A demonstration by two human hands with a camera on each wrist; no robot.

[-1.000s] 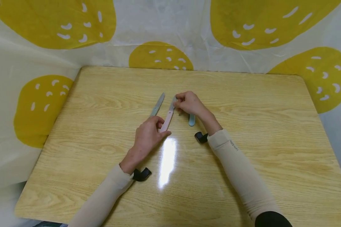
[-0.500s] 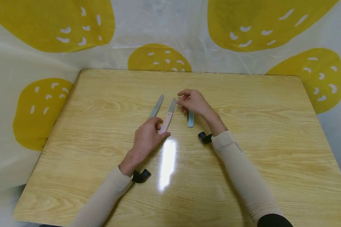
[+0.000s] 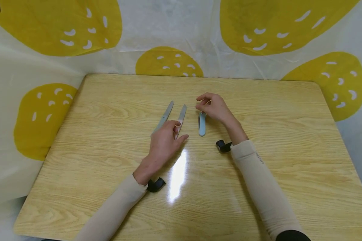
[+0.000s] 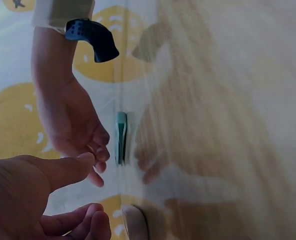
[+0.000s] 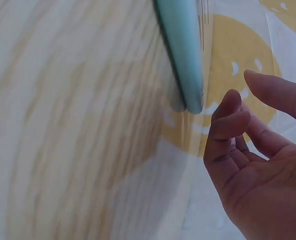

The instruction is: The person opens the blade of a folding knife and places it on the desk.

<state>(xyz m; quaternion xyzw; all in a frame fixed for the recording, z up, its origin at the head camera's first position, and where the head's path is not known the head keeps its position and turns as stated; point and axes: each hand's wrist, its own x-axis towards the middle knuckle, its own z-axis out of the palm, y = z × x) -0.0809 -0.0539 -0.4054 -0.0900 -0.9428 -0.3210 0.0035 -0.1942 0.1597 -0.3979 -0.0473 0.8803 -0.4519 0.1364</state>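
Two folding knives lie unfolded side by side on the table: a green-handled knife (image 3: 164,117) and a pink-handled knife (image 3: 182,114), blades pointing away from me. My left hand (image 3: 164,142) hovers over the pink handle and hides most of it; thumb and fingers stand apart with nothing between them in the left wrist view. My right hand (image 3: 215,107), fingers loosely bent and holding nothing, is above the far end of a light-blue folding knife (image 3: 202,125). That knife looks folded, its handle toward me; it also shows large in the right wrist view as a teal handle (image 5: 183,55).
The wood-grain table (image 3: 274,160) reaches out on both sides of the hands. A white curtain (image 3: 172,26) with yellow patterns hangs behind its far edge. Black wrist mounts (image 3: 156,184) stick out from both sleeves.
My right hand has let go of the pink knife's blade and moved right, uncovering more of the blue knife. My left hand has come off the pink handle and shifted slightly right and forward.
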